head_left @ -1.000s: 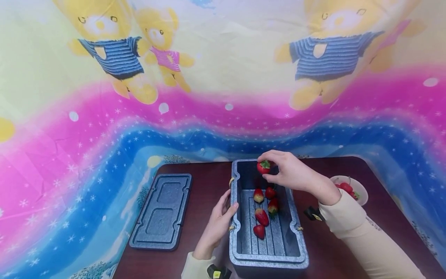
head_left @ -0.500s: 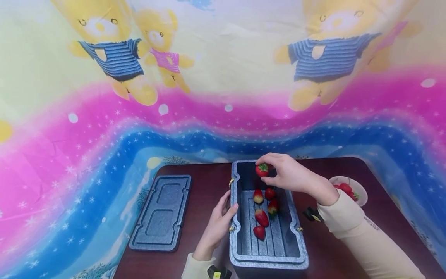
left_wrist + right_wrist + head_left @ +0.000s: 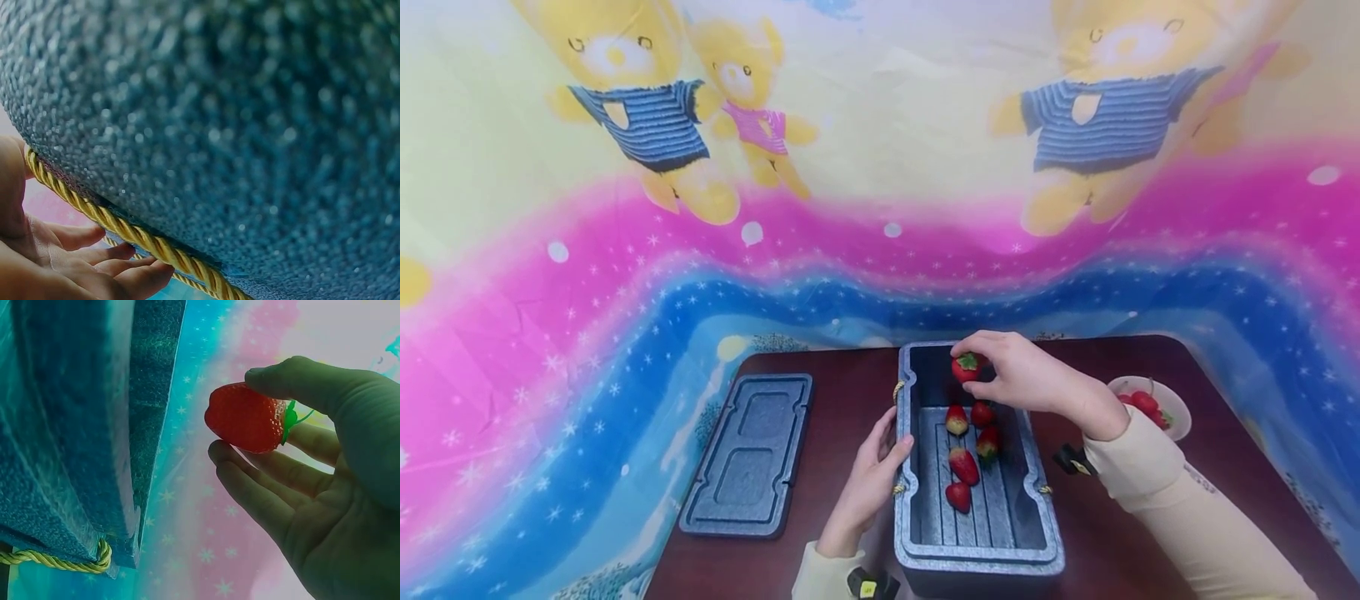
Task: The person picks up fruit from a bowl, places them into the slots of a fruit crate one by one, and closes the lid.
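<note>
Brown tabletop [image 3: 842, 392] carries a grey box [image 3: 981, 560], uncovered, with a grey lid [image 3: 748, 467] lying flat to the left. Bare right hand [image 3: 1030, 375] reaches over the box's far right side; the left hand [image 3: 872, 467] rests loosely extended against its left side. At right, a white bowl [image 3: 1180, 408] contains red fruit [image 3: 1145, 402]. Five berries [image 3: 963, 467] lie in the box, while a strawberry [image 3: 244, 419] hangs above its far end, pinched in the right hand's narrow grip. Placing appears under way; the next move likely calls for lowering, then release. Compared with one second earlier, the right hand sits slightly lower; the five berries are unchanged.
</note>
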